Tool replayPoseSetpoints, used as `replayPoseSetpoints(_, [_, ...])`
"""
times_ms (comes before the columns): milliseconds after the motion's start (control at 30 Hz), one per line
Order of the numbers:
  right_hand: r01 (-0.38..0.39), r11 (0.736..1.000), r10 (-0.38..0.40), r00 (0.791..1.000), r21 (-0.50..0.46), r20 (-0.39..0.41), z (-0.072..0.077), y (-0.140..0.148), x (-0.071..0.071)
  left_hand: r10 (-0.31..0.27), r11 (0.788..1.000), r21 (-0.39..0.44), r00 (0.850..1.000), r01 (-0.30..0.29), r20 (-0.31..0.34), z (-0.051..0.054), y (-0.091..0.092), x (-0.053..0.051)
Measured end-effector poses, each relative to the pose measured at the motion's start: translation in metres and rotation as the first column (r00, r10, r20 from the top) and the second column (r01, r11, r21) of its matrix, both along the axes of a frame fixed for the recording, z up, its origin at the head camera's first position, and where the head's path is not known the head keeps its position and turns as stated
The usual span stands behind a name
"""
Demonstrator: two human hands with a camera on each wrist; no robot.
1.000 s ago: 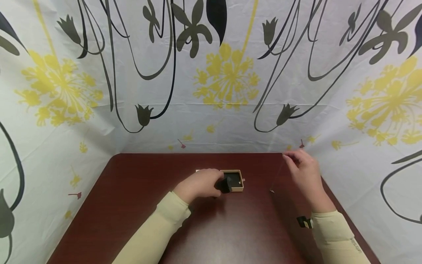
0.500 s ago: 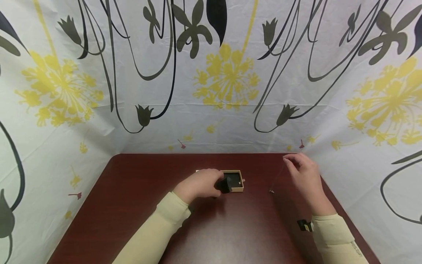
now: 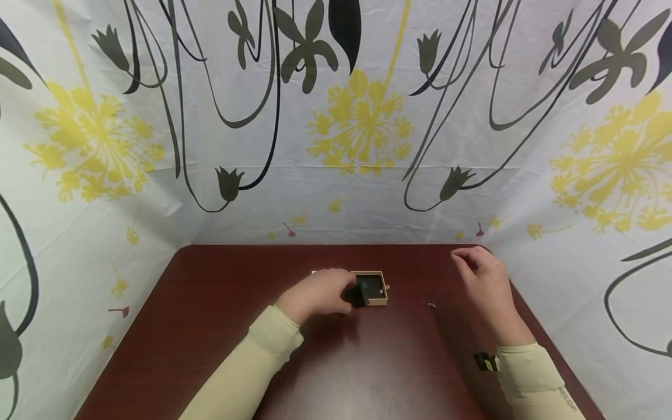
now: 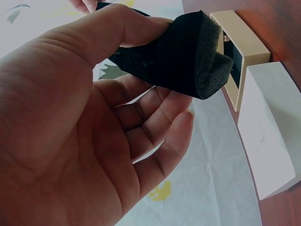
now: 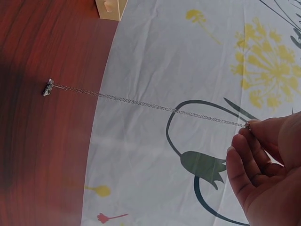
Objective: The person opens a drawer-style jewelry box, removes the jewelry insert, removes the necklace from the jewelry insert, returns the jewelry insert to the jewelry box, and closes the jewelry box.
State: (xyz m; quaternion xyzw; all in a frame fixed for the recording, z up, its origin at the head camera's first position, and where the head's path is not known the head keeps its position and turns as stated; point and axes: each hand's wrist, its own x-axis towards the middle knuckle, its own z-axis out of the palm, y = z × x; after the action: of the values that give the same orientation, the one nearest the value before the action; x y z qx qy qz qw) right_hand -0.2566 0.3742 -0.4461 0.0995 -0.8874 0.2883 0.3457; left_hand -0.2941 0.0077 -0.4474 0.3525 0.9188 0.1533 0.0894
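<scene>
- Right fingers (image 5: 240,176), tips together, pinch the necklace (image 5: 134,102) right of the box (image 4: 247,37); steadiness should limit swing.
- Left fingers (image 4: 174,141), part-curled, pinch the foam (image 4: 178,56) near it.

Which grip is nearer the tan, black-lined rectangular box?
Left. The left grip is just left of the box, pinching a bent black foam pad; the right grip is farther off to its right, pinching a thin silver chain.

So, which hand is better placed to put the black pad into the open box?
Probably the left hand: it holds the black pad by the box; the right hand pinches the necklace.
</scene>
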Motion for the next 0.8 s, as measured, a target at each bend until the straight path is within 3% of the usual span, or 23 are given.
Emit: replayPoseSetpoints(800, [0.03,1.0,-0.03,0.998,0.01,0.047,-0.0093,0.0014,0.0035,-0.009,1.0,0.002,1.0,0.009,0.002,-0.0011,-0.0003,0.0009])
